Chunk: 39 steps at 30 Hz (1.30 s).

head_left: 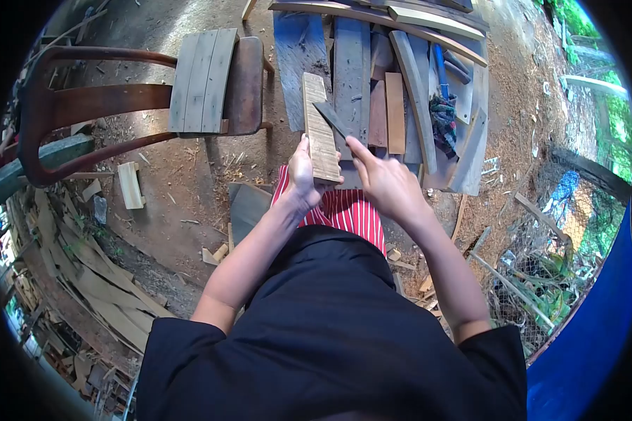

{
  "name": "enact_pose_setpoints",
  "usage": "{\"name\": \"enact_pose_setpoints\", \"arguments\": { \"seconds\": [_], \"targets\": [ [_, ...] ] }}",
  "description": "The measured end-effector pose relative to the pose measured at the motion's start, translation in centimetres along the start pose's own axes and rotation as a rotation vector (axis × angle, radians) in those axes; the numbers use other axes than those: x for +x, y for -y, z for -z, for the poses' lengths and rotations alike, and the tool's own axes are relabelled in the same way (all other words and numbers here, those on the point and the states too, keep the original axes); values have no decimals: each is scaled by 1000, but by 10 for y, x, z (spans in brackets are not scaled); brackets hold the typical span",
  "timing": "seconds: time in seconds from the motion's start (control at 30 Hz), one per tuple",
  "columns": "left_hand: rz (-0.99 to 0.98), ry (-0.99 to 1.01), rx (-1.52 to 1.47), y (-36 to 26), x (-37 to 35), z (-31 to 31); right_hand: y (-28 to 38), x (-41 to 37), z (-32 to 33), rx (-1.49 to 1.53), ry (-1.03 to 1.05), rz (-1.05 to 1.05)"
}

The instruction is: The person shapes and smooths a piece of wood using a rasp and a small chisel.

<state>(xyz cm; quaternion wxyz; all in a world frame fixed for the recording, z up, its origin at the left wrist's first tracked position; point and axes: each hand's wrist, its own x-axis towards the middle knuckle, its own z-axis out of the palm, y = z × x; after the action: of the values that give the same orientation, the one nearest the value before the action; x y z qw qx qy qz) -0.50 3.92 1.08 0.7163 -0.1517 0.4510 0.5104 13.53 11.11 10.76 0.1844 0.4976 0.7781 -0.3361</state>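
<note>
Upper centre: left hand (pixel 302 172) clamps the wooden block (pixel 317 130), probably stiff, light, best held low; right hand (pixel 386 181) grips a flat blade (pixel 332 120).

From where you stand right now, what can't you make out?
Head view: the held end of the flat tool, covered by the right hand.
Head view: the underside of the wooden block, facing away, towards the left hand.
Head view: part of the chair seat, under grey boards.
Head view: the rest of the blue surface, cut off by the dark edge.
</note>
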Motion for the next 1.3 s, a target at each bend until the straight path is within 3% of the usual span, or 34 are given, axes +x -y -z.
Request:
{"name": "enact_pose_setpoints", "arguments": {
  "seconds": [0.1, 0.17, 0.37, 0.43, 0.5, 0.57, 0.8, 0.9, 1.03, 1.1, 1.23, 1.3],
  "targets": [
    [22, -17, -11, 5, 1, 6, -1, 2, 4, -8, 34, -21],
    [28, 22, 20, 1, 2, 15, -12, 14, -2, 33, -82, 120],
    [13, 36, -28, 0, 5, 11, 12, -17, 3, 14, 29, -11],
    [27, 97, -53, 1, 5, 14, 11, -11, 0, 39, 36, 2],
    [12, 35, -8, 3, 4, 10, 12, 20, -7, 62, -44, 38],
    [-1, 130, -102, -1, 4, 11, 8, 47, -19, 23, -80, 71],
    [8, 104, -124, 4, 5, 14, 14, -8, 8, -92, 77, 31],
    [15, 59, -94, -1, 1, 17, 12, 10, 4, -51, -26, 129],
    [-70, 236, -138, 6, 8, 12, 20, -12, -4, -103, -56, 45],
    [-79, 114, -213, 10, 11, 11, 23, -23, 2, -95, 30, 9],
    [-73, 164, -210, 12, 16, 20, 19, 10, 2, -45, -20, 84],
    [-17, 398, -149, 8, 10, 30, 17, 4, 2, -43, 1, 93]
  ]
}}
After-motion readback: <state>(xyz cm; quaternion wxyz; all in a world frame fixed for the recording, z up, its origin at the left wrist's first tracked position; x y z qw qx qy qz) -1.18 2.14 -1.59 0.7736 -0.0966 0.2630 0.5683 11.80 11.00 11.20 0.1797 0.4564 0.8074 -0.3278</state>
